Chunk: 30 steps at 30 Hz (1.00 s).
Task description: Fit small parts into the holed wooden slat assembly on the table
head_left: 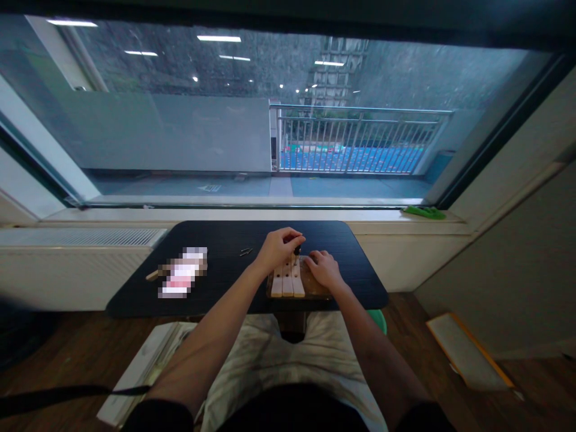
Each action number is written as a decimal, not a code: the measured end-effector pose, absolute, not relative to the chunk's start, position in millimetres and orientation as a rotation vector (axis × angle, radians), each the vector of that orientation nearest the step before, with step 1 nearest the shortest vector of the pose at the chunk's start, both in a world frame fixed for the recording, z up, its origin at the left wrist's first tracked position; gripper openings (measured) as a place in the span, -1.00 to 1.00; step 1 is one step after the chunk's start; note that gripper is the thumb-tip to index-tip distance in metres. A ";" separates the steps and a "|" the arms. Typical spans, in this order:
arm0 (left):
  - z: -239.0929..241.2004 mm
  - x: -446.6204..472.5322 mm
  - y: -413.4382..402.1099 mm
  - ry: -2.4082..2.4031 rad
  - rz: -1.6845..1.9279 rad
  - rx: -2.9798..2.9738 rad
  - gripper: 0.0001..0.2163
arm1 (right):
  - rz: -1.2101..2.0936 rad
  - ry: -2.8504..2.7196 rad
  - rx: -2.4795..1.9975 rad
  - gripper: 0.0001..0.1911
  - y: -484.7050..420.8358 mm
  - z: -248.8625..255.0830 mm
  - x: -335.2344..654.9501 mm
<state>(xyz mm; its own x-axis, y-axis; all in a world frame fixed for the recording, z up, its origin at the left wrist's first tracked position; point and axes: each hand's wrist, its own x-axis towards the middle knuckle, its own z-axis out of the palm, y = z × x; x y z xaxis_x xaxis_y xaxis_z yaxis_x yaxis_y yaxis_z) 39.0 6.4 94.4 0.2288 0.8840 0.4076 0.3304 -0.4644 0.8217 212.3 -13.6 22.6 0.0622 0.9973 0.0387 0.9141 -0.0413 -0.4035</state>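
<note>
Light wooden strips with dark holes lie side by side on a brown wooden board. Above their far end, my left hand is closed in a pinch around a small black-handled tool, whose thin shaft points down at the right-hand strip; its exact kind is too small to make out. My right hand rests on the board's right side, its fingers spread and lying down, with nothing visible in them. Several thin metal pieces lie on the table left of my left hand.
The dark table has rounded corners and stands against the window ledge. A blurred-out item with a wooden stick lies at its left. A green cloth-like thing is on the ledge. A tilted panel is on the floor at right.
</note>
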 end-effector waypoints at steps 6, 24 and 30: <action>94.0 41.0 5.4 1.081 1.193 1.926 -0.84 | 0.360 -1.908 -2.023 -0.63 -13.3 21.5 212.1; 90.3 38.7 8.4 1.115 1.155 2.042 -0.81 | 0.342 -1.908 -2.011 -0.62 -15.1 22.3 211.6; 95.5 32.9 8.7 1.184 1.131 2.189 -0.81 | 0.349 -1.909 -2.012 -0.63 -14.8 22.9 212.0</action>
<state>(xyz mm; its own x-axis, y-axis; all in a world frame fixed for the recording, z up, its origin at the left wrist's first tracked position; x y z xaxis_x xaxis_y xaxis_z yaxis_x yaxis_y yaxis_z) 32.9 8.7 95.5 0.3121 0.8294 0.4632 0.5009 -0.5580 0.6616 212.0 -14.8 22.9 0.0646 0.9963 0.0572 0.9115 -0.0355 -0.4097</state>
